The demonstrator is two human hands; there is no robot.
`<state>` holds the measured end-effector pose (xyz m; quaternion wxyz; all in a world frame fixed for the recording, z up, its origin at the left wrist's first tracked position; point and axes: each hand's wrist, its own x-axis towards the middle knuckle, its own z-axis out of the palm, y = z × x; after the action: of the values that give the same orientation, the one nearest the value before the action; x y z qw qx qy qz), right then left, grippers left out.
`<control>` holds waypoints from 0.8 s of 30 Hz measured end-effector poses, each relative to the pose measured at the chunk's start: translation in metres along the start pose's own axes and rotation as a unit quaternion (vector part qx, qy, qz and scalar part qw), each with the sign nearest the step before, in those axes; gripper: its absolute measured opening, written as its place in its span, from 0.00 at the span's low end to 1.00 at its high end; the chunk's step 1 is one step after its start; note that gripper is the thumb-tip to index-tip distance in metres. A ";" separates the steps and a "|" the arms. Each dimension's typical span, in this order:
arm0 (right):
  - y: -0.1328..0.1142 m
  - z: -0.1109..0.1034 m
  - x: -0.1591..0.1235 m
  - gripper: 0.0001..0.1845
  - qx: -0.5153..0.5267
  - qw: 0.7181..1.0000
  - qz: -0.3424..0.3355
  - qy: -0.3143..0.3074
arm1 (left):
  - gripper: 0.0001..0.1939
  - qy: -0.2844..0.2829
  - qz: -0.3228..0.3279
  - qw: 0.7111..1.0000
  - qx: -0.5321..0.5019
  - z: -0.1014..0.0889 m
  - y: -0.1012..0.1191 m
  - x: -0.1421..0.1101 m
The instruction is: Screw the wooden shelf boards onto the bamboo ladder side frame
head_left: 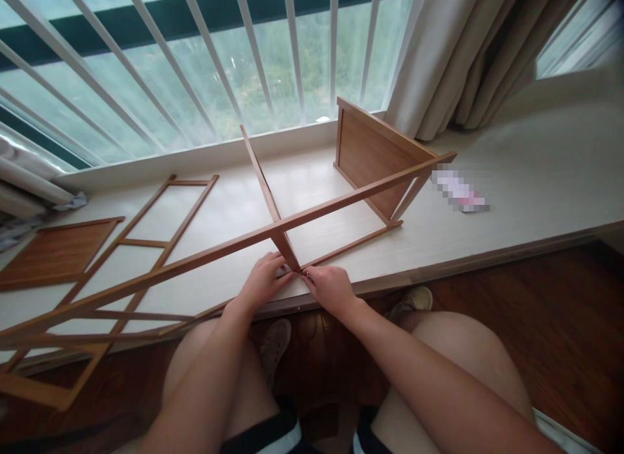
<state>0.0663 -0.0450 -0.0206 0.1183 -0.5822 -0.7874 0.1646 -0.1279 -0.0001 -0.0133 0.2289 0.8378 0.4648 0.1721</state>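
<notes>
A partly assembled wooden rack (322, 210) lies on its side on the white window ledge. One of its shelf panels (375, 158) stands upright at the right, between long rails. A crosspiece (287, 249) comes down from the upper rail to the lower one near the ledge's front edge. At that lower joint my left hand (263, 281) is closed, its thumb and fingers on the wooden frame. My right hand (331, 288) pinches at the same joint from the right. Something small and shiny shows at its fingertips, too small to name.
Another wooden frame (168, 242) and a loose panel (61, 249) lie at the left of the ledge (536, 161). A blurred pinkish sheet (461, 188) is right of the rack. White window bars (292, 44) and curtains (439, 57) stand behind. Dark wooden floor (560, 311) lies below.
</notes>
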 end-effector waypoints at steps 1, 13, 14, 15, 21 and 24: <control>0.001 0.001 -0.001 0.17 -0.003 1.000 -0.001 0.003 | 0.08 -0.003 0.002 1.000 0.003 0.000 0.000 0.000; -0.005 0.007 -0.002 0.17 -0.015 0.999 0.036 0.034 | 0.07 -0.013 0.003 0.999 0.033 0.002 0.002 0.003; -0.006 0.007 -0.001 0.17 -0.013 0.999 0.037 0.035 | 0.07 -0.011 0.001 0.999 0.035 0.002 0.001 0.003; -0.007 0.006 -0.001 0.16 -0.012 0.999 0.037 0.035 | 0.07 -0.009 0.000 0.999 0.039 0.003 0.001 0.003; -0.009 0.007 -0.002 0.16 -0.014 0.999 0.029 0.039 | 0.07 -0.008 0.000 0.999 0.049 0.002 0.002 0.003; -0.007 0.008 -0.003 0.17 -0.011 0.999 0.027 0.034 | 0.09 -0.018 0.002 0.999 0.050 0.002 0.004 0.003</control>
<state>0.0584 -0.0507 -0.0249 0.1341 -0.6093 -0.7690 0.1393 -0.1226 -0.0004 -0.0120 0.1944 0.8522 0.4669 0.1345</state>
